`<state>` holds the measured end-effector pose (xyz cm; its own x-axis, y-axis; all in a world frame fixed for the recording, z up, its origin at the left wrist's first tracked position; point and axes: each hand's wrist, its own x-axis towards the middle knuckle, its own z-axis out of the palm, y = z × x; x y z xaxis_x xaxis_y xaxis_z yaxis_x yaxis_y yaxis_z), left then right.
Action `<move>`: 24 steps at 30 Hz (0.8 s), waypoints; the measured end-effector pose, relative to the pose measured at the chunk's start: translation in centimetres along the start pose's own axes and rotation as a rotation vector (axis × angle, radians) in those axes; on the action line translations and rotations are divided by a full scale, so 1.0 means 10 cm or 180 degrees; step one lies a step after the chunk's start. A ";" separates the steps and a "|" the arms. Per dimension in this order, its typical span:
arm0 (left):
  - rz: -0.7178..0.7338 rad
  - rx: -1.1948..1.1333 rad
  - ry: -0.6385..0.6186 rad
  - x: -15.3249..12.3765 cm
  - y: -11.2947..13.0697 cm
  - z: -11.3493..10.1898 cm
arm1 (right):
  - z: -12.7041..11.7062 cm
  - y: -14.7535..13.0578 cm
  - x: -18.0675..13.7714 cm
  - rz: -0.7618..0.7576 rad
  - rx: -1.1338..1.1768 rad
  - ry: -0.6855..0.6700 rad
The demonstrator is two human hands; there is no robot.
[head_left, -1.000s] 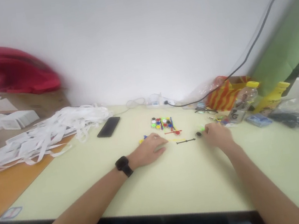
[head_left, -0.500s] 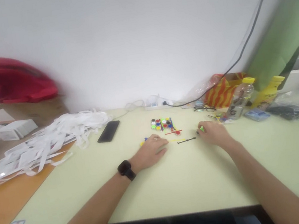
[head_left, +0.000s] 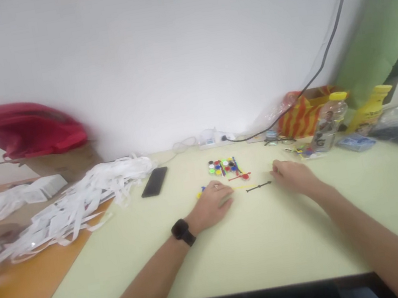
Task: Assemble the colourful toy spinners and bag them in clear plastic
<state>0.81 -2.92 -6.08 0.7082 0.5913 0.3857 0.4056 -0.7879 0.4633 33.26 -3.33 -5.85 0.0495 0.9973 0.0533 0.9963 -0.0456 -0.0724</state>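
My left hand (head_left: 213, 202), with a black watch (head_left: 182, 232) on its wrist, lies palm down on the pale green table (head_left: 259, 245), fingers loosely stretched over the left end of a thin yellow stick (head_left: 239, 187). Small blue and yellow bits (head_left: 200, 192) peek out at its far side. My right hand (head_left: 292, 177) rests knuckles up with fingers curled together, right at the end of a black stick (head_left: 258, 187); what is in its fingers is hidden. A red stick (head_left: 241, 176) and a cluster of coloured discs (head_left: 224, 166) lie just beyond.
A black phone (head_left: 154, 181) lies left of the discs, beside a heap of white strips (head_left: 78, 198). A red bag (head_left: 22, 129) sits on a cardboard box. Back right: glasses (head_left: 277, 141), a striped bag (head_left: 303, 115), two bottles (head_left: 328, 128), a power strip (head_left: 212, 139).
The small green and black pieces seen at my right fingertips no longer show; that hand has closed and shifted slightly left. My left hand stays put. The view has tilted and drifted.
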 end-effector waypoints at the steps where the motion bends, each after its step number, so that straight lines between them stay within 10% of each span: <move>1: 0.0000 0.0013 -0.0025 0.00 0.00 0.00 | 0.00 0.01 0.00 -0.0033 0.0044 -0.0021; 18: -0.0183 -0.0074 0.0040 0.00 -0.03 0.01 | 0.03 0.03 -0.01 -0.0138 0.0388 0.0174; 24: -0.0283 -0.0216 0.0063 0.01 0.03 0.00 | 0.00 -0.39 -0.19 -0.1027 0.1642 0.0356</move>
<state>1.00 -3.07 -5.94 0.6594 0.6622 0.3558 0.4259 -0.7191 0.5491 29.32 -5.07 -5.72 -0.2137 0.9431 0.2548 0.8016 0.3184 -0.5061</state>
